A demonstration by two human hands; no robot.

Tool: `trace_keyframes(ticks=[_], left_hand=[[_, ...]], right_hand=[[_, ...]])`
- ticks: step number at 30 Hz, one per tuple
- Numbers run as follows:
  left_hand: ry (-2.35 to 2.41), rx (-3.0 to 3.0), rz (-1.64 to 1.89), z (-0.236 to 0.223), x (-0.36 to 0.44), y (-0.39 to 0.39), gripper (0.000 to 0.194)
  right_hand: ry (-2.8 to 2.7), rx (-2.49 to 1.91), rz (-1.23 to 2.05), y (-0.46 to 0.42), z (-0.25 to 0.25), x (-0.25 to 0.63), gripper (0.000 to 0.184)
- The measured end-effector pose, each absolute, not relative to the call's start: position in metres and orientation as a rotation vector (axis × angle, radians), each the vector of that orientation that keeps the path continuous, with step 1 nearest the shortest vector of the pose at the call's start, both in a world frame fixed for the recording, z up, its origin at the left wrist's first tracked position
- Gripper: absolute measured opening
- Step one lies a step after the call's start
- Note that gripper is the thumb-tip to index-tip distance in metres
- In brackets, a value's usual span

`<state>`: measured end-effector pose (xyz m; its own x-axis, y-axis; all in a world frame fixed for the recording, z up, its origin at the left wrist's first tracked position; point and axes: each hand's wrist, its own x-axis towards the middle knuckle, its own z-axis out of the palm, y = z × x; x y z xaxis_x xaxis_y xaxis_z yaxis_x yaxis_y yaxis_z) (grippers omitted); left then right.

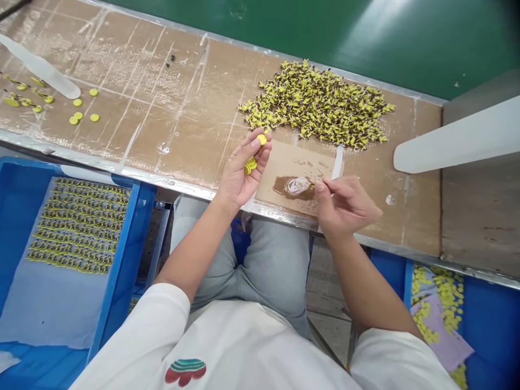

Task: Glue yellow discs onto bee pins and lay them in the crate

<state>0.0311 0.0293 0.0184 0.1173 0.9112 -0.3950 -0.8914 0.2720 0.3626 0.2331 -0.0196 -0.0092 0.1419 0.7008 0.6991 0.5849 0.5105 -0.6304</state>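
Observation:
My left hand (246,170) is closed round several small yellow discs (250,164), palm up above the table's front edge. One more yellow disc (262,140) is pinched between its thumb and forefinger. To the right, my right hand (347,206) pinches a tiny yellowish piece (312,186), mostly hidden by the fingertips. That piece is at the edge of a clear, wet-looking blob (298,186) on a brown stained patch of cardboard (270,187). Behind both hands spreads a large heap of small yellow-and-dark pieces (320,103).
Loose yellow discs (94,117) and a white strip (44,67) are on the cardboard-covered table (174,119) at left. A blue crate (117,271) at lower left holds rows of yellow-and-dark pieces. Yellow discs (449,298) fill part of a lower right bin. A white bar (455,135) juts in from the right.

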Motion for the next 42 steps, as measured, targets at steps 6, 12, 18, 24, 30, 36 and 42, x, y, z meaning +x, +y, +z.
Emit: trace_keyframes(ticks=[6,12,18,24,30,36,42], left_hand=[[0.594,0.041,1.318,0.018,0.031,0.030,0.040],[0.611,0.012,1.307,0.023,0.032,0.027,0.038],[0.652,-0.043,1.304,0.028,0.034,0.026,0.037],[0.619,-0.010,1.311,0.025,0.033,0.027,0.040],[0.586,0.096,1.312,0.024,0.037,0.012,0.030],[0.544,0.252,1.200,0.042,0.049,-0.024,0.020],[0.530,0.268,1.098,0.053,0.054,-0.050,0.022]], right_hand=[[-1.543,-1.136,0.185,-0.022,-0.011,0.236,0.012],[-1.572,-1.054,0.180,-0.017,-0.010,0.232,0.019],[-1.581,-1.027,0.204,-0.016,-0.012,0.233,0.028],[-1.477,-1.073,0.292,-0.017,-0.011,0.234,0.022],[-1.003,-1.086,0.531,-0.023,0.012,0.226,0.017],[-0.887,-1.006,0.670,-0.037,0.054,0.205,0.015],[-1.015,-1.014,0.713,-0.049,0.073,0.183,0.015]])
